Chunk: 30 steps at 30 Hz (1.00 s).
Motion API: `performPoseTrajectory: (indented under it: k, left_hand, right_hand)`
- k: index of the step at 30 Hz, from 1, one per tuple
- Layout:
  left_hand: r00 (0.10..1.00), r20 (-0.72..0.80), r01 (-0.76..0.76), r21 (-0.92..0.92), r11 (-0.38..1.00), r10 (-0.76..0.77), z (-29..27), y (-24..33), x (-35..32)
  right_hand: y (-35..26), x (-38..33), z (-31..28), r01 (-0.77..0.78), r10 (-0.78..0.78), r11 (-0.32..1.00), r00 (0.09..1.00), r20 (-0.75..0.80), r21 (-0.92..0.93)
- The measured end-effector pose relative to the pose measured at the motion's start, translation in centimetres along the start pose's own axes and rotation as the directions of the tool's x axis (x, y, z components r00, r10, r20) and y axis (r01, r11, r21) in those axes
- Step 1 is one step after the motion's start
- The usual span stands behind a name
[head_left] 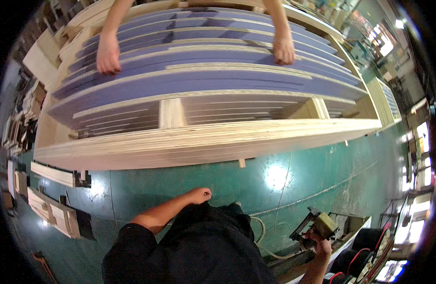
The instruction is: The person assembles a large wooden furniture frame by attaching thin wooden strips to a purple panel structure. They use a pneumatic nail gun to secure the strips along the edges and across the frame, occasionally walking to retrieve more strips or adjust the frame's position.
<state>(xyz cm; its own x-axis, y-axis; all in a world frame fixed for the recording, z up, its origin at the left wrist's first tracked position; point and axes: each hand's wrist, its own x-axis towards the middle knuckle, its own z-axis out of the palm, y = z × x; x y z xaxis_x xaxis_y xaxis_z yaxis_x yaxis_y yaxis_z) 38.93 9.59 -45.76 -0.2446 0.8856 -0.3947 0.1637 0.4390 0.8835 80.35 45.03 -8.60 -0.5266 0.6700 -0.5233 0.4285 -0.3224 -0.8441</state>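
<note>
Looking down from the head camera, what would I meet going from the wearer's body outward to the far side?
Left hand closed at the waist → green floor → pale wooden frame edge → purple panels → another person's two hands pressing on them.

The one view comes from a camera worn on the person's head, looking steeply down over their own dark-clothed body onto the green floor. It faces forward to a long wooden frame of stacked purple boards lying across the upper half, near enough to fill the width. The fisheye lens bends the frame's straight edges and leaves a black rim around the picture.
</note>
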Motion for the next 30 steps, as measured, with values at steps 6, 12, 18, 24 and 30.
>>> performPoseTrajectory:
  k: [6,12,18,24,30]
  left_hand:
    - [0.987,0.011,-0.157,0.231,0.960,0.158,-7.4,17.3,-6.5]
    - [0.796,0.093,-0.604,0.087,0.792,0.598,-20.5,34.1,-17.6]
    - [0.720,-0.454,-0.003,0.754,0.657,0.525,-34.7,38.4,-21.1]
    - [0.847,-0.379,0.038,0.741,0.670,0.372,-37.5,34.7,-17.4]
    - [0.885,-0.393,0.080,0.655,0.752,0.248,-38.1,33.8,-15.1]
  right_hand:
    - [-15.9,1.4,12.8,0.386,-0.100,0.660,0.895,0.434,-0.644]
    - [-25.6,4.4,15.1,0.145,-0.012,0.953,0.896,0.444,-0.266]
    - [-34.1,9.7,13.8,0.109,0.061,0.966,0.785,0.617,-0.234]
    - [-43.7,9.1,32.7,0.815,-0.084,0.282,0.546,0.833,-0.506]
    - [-42.9,12.9,45.2,0.612,0.300,0.489,0.551,0.779,-0.622]
